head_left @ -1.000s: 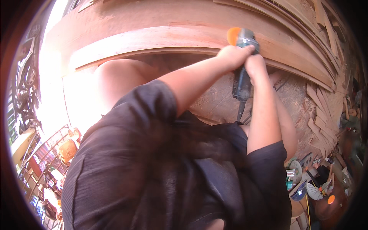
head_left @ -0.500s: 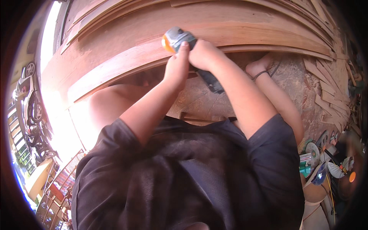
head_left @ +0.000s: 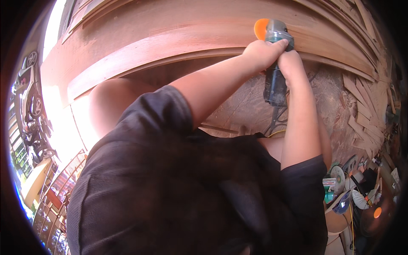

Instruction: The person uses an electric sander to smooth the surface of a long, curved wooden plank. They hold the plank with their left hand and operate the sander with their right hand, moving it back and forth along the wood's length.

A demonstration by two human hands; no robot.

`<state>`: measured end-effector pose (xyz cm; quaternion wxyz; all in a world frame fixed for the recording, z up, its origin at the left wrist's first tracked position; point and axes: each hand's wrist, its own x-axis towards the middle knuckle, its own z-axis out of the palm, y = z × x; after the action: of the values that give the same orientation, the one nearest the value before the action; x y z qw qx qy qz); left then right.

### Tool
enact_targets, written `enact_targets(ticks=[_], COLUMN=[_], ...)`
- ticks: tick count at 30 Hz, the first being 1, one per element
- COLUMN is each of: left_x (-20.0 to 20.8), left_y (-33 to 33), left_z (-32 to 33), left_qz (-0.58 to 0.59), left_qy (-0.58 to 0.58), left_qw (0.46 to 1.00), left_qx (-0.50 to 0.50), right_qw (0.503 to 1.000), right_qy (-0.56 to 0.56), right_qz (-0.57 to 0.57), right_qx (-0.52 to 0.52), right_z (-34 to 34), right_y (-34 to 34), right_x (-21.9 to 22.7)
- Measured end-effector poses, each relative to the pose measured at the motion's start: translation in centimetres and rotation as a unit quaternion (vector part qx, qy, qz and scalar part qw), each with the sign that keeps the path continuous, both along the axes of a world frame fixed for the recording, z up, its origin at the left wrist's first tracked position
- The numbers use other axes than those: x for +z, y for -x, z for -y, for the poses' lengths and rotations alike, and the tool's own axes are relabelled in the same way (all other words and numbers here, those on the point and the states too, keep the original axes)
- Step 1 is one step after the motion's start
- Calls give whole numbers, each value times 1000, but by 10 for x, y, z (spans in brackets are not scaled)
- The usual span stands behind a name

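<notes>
Power sander (head_left: 275, 89), one, dark-bodied: held in both hands, its head ahead of the fingers and its rear end behind them. Orange disc (head_left: 261, 29): carried at the head's left side, above the board; whether the wood is touched cannot be told from this angle. Left hand (head_left: 264, 54): closed around the neck, thumb laid across the top. Right hand (head_left: 292, 67): wrapped about the body just behind, partly hidden. Long board (head_left: 170, 46): its near edge is crossed by the sander, with bare surface spread to the left of the disc. Floor (head_left: 238, 108): overhung by the sander's rear, from which a cord (head_left: 275, 117) is trailed. Wood strips (head_left: 361, 117): heaped at right.
</notes>
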<state>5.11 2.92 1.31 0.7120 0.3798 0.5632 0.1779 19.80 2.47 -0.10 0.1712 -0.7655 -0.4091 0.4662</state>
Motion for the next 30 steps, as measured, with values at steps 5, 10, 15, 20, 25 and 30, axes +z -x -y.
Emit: enact_targets(ticks=[5,10,15,20,25,30], left_x=[4,-5,-4,0,13,4], left_y=[120,194,156,48,24,107], left_z=[57,98,72,16,-11,31], left_qz=[-3,79,-12,-1,-53,-26], left_qy=[-3,50,1,-8,-9,-7], left_qw=[976,904,968,998,994,998], left_qx=[217,418,251,69,-94,56], right_qw=[971,922,954,992,991,999], right_qy=[67,30,54,7,-26,-8], right_qz=[27,80,85,53,-90,13], right_qx=[226,378,281,111,-95,32], right_z=[2,13,6,-8,-1,13], right_y=[140,229,183,49,23,112], right_x=[41,61,55,10,-14,-4])
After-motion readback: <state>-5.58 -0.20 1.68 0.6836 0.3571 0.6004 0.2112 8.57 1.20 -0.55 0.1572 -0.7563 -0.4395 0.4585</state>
